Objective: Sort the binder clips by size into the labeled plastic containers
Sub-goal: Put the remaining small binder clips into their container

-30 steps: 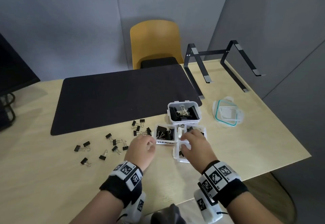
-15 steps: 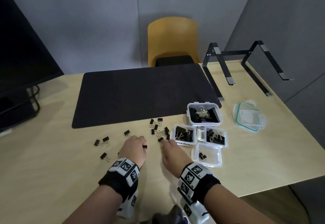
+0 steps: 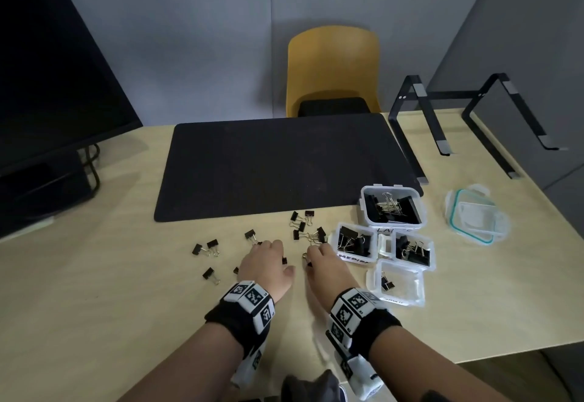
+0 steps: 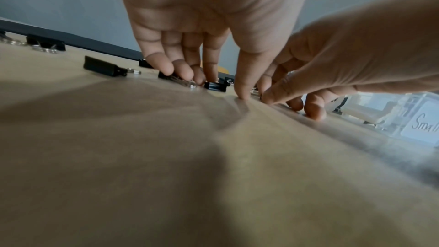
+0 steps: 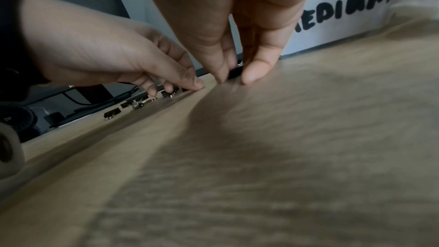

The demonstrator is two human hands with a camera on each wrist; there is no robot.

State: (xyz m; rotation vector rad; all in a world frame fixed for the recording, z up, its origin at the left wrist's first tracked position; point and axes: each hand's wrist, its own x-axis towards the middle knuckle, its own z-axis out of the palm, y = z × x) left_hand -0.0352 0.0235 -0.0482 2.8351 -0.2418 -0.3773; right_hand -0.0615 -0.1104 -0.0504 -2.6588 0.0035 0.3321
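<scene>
- Both hands down on the desk [image 3: 94,291], near its front edge, just left of the boxes.
- Left hand [image 3: 265,264]: fingers curled down, tips on a small clip [image 4: 215,86] lying flat; index and thumb either side of it, a pinch not clearly closed.
- Right hand [image 3: 325,267]: thumb and index pinch a black clip [image 5: 235,72] against the desk, just in front of the medium box [image 3: 357,242].
- Loose clips [image 3: 208,248] scattered left of and beyond the hands, along the mat's [image 3: 278,164] front edge.
- Boxes cluster toward the right edge: large box [image 3: 392,207] farthest back, two mid-size ones in front of it, small box [image 3: 396,283] nearest the front with one clip inside.
- Lid [image 3: 474,216] lies right of the large box.
</scene>
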